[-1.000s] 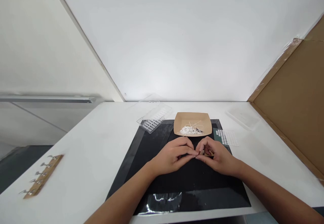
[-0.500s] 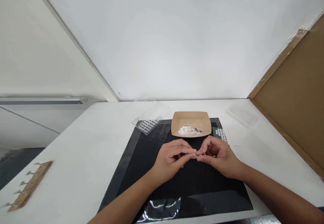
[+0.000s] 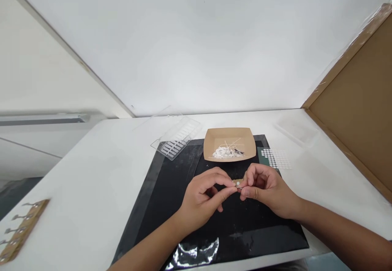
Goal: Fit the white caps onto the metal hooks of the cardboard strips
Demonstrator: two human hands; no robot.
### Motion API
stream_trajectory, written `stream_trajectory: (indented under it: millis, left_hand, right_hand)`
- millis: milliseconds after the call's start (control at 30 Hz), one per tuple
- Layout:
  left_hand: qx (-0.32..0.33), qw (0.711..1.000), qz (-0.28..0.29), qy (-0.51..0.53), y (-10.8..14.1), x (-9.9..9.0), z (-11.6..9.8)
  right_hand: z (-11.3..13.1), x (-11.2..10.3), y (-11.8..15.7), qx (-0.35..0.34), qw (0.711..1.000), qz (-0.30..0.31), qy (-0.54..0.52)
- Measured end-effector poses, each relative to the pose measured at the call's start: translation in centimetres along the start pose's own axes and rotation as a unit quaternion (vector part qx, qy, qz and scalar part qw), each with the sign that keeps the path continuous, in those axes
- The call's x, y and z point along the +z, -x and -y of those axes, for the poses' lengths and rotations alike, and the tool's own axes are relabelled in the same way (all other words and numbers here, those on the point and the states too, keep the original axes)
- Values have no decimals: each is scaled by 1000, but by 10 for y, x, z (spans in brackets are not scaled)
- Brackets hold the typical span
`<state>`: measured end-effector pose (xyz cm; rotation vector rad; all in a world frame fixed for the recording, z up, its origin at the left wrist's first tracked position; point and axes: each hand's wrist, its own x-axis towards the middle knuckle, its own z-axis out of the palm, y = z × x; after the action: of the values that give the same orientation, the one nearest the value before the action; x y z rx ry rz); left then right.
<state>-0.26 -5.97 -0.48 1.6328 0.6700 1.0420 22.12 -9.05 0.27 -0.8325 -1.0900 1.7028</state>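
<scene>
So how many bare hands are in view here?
2: the left hand over the black rectangular mat, and the right hand over the mat's right part, their fingertips close together at a tiny piece too small to identify. No other hand shows.

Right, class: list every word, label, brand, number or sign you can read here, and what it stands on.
None: no readable text shows.
Green card with white round dots: no lettering visible.
Tan rectangular cardboard tray: none visible.
Small tan piece with a white dot, pinched between left hand and right hand: too small to tell.
</scene>
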Motion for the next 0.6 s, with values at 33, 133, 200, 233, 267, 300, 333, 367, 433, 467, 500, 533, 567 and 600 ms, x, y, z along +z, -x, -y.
stream_trajectory:
  millis: [33,133,200,233,267,300,333,367,433,467,500,533,567,600]
  left_hand:
    - [-1,1000,1,4,1,0,0]
    - [4,1000,11,9,2,1,0]
    - [12,1000,22,9,2,0,0]
    - [17,999,27,8,2,-1,0]
    - [23,999,32,7,2,-2,0]
    - [29,999,38,6,2,-2,0]
    - [33,998,45,5,2,-3,0]
    - [36,998,51,5,2,-4,0]
    - [41,997,64,4,2,-4,-1]
    - [44,997,68,3,2,-4,-1]
    - [48,996,71,1,2,-4,-1]
    - [55,996,73,-4,1,-4,-2]
    - [63,995,76,-12,1,-3,-2]
    - [71,994,77,-23,0,-3,-2]
  right_hand:
    - [0,0,0,1,1000,2,-5]
    - [0,0,0,6,1000,6,-17]
    - [0,0,1,5,1000,11,-26]
    - [1,0,1,4,999,14,-29]
    - [1,0,1,4,999,15,-31]
    - [1,1,2,6,999,17,-31]
    - [2,1,2,8,999,18,-30]
    - [2,1,3,10,999,19,-30]
    - [3,1,3,10,999,19,-31]
    - [3,2,4,9,999,19,-32]
    - [3,2,4,8,999,18,-33]
    - [3,2,4,7,999,18,-33]
    - [3,2,4,5,999,18,-32]
    - [3,2,4,4,999,18,-31]
